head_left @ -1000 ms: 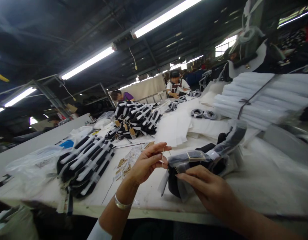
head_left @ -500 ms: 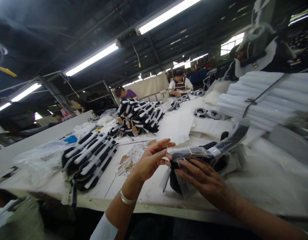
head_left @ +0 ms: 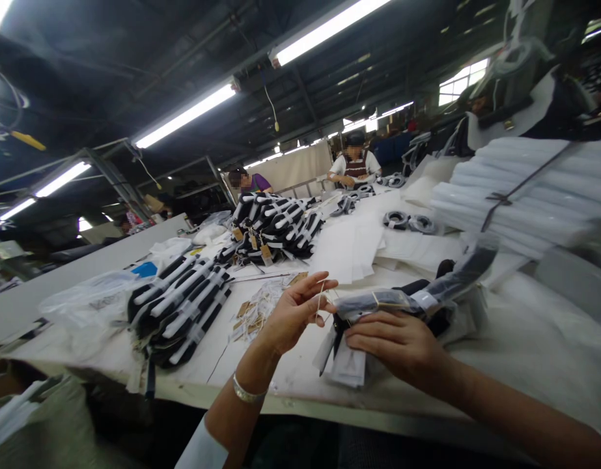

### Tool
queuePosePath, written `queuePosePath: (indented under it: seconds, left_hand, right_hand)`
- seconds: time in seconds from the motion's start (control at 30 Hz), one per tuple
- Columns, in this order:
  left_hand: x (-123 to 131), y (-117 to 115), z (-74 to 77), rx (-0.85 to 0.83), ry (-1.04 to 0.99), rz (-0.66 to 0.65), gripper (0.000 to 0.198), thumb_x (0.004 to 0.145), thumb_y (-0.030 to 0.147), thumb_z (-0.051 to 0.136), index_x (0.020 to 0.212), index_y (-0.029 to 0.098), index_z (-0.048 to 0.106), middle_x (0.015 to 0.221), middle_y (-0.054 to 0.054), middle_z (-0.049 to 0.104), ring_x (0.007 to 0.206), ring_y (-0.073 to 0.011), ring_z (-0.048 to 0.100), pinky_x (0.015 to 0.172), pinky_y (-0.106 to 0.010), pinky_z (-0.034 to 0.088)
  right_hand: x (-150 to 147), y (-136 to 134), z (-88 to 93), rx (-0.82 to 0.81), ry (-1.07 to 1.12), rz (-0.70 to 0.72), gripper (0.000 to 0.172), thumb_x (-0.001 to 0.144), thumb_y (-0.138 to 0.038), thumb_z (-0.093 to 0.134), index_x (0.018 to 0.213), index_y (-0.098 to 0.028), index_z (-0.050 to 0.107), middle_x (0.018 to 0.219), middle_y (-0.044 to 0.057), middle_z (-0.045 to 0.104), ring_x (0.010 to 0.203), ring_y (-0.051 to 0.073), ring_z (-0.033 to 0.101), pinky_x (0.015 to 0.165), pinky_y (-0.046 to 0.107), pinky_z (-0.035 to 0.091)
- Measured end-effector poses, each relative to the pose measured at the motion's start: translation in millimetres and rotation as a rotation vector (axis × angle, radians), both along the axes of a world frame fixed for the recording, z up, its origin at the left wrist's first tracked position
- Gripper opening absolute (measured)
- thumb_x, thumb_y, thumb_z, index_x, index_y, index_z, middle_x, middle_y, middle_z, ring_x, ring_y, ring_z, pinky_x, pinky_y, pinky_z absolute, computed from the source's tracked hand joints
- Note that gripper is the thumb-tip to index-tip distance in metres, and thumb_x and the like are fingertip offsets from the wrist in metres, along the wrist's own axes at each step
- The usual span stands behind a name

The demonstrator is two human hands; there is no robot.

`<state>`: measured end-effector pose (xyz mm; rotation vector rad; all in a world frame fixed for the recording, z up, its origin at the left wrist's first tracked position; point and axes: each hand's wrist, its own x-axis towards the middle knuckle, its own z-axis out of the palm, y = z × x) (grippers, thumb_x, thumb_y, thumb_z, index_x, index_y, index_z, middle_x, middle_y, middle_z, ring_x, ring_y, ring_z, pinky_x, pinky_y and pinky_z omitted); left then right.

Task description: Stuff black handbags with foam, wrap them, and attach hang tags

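The left hand is raised just above the bench, its grip closed: thumb and forefinger pinch a thin pale string, which runs down from the fingertips, while the other fingers stay loosely curled. A bracelet sits on that wrist.

Just right of it, the right hand lies on the near end of a dark bundle wrapped in clear film. The fingers curl over the top and touch it (the thumb is hidden, so I cannot tell whether this grip is closed around the bundle or only pressing on it). The bundle lies on the bench straight in front of the person, stretching away to the right, with a white slip beneath its near end.

Left of the hands is a scatter of brown tags, and beyond that a stack of black-and-white pieces beside a clear bag. Farther back lie a second such heap, white sheets and a strapped white stack. Two other people sit at the far end.
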<state>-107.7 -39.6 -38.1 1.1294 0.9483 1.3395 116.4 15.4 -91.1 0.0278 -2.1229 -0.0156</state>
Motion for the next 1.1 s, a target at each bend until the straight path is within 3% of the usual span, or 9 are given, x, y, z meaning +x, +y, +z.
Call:
queuePosePath:
  seconds: [0.1,0.2,0.33,0.43,0.6,0.73,0.83,0.97,1.1]
  left_hand:
    - [-2.1,-1.4,-0.6,0.025,-0.010,0.023,0.057,0.067,0.037,0.089,0.120,0.025,0.070,0.109,-0.009,0.075,0.082,-0.0147,0.071,0.060,-0.017,0.051]
    - [-5.6,-3.4,-2.5,0.063,-0.013,0.031,0.070,0.063,0.049,0.089,0.123,0.020,0.068,0.102,-0.012,0.077,0.097,-0.0227,0.071,0.083,-0.028,0.052]
    - [-2.8,-7.7,-1.5,0.123,0.062,0.002,0.073,0.066,0.046,0.088,0.131,0.023,0.063,0.113,-0.013,0.074,0.110,-0.0273,0.067,0.096,-0.037,0.049]
    - [10.4,-15.4,6.6,0.238,0.338,-0.002,0.066,0.071,0.034,0.087,0.132,0.028,0.062,0.116,-0.009,0.072,0.106,-0.0252,0.068,0.093,-0.036,0.051]
    - [28.0,-37.6,26.4,0.474,0.948,0.251,0.047,0.086,0.021,0.072,0.130,0.035,0.063,0.108,-0.001,0.072,0.083,-0.0147,0.066,0.086,-0.028,0.053]
    - [17.1,-62.5,38.5,0.557,1.090,0.495,0.044,0.086,0.021,0.072,0.127,0.035,0.065,0.093,0.000,0.072,0.078,-0.0149,0.065,0.080,-0.026,0.054]
    - [5.7,-85.6,41.2,0.512,1.051,0.741,0.044,0.083,0.024,0.075,0.125,0.033,0.067,0.086,0.001,0.071,0.078,-0.0147,0.066,0.080,-0.025,0.054]
    - [3.5,-109.9,16.7,0.307,0.760,0.903,0.046,0.077,0.034,0.082,0.121,0.031,0.069,0.084,0.002,0.069,0.077,-0.0130,0.065,0.080,-0.024,0.055]
    - [22.1,-116.1,-50.3,0.075,0.408,0.844,0.054,0.075,0.043,0.082,0.123,0.027,0.066,0.083,0.003,0.064,0.067,-0.0093,0.059,0.064,-0.019,0.051]
  right_hand:
    - [-10.2,-7.6,7.0,-0.303,0.062,-0.048,0.022,0.097,-0.016,0.056,0.115,-0.020,0.067,0.103,0.004,0.076,0.092,0.015,0.069,0.085,0.027,0.053]
    - [-15.8,-14.1,14.6,-0.438,0.108,-0.206,0.021,0.094,-0.021,0.061,0.113,-0.021,0.069,0.101,0.003,0.076,0.089,0.017,0.071,0.082,0.028,0.053]
    - [-18.2,-17.7,26.8,-0.423,0.031,-0.309,0.018,0.093,-0.025,0.060,0.106,-0.024,0.073,0.097,0.002,0.077,0.082,0.018,0.072,0.077,0.029,0.052]
    - [-20.3,-18.1,32.9,-0.325,-0.028,-0.324,0.018,0.093,-0.021,0.057,0.101,-0.022,0.073,0.090,0.004,0.076,0.079,0.020,0.071,0.072,0.030,0.052]
    - [-17.1,-15.0,33.4,-0.211,0.027,-0.186,0.017,0.096,-0.018,0.055,0.106,-0.018,0.069,0.094,0.005,0.075,0.082,0.018,0.071,0.073,0.028,0.055]
    - [0.7,-6.5,32.2,-0.121,0.096,-0.222,0.020,0.095,-0.014,0.057,0.112,-0.018,0.068,0.102,0.005,0.075,0.091,0.016,0.071,0.083,0.026,0.057]
    - [15.9,2.1,32.0,-0.083,0.116,-0.292,0.021,0.095,-0.013,0.058,0.113,-0.017,0.068,0.103,0.006,0.075,0.091,0.016,0.071,0.085,0.026,0.057]
    - [26.8,9.7,29.9,-0.097,0.135,-0.322,0.020,0.093,-0.013,0.060,0.111,-0.017,0.070,0.101,0.006,0.076,0.089,0.017,0.072,0.085,0.024,0.058]
    - [28.1,10.8,25.3,-0.111,0.145,-0.315,0.022,0.094,-0.014,0.060,0.113,-0.019,0.070,0.104,0.006,0.076,0.092,0.017,0.072,0.087,0.026,0.059]
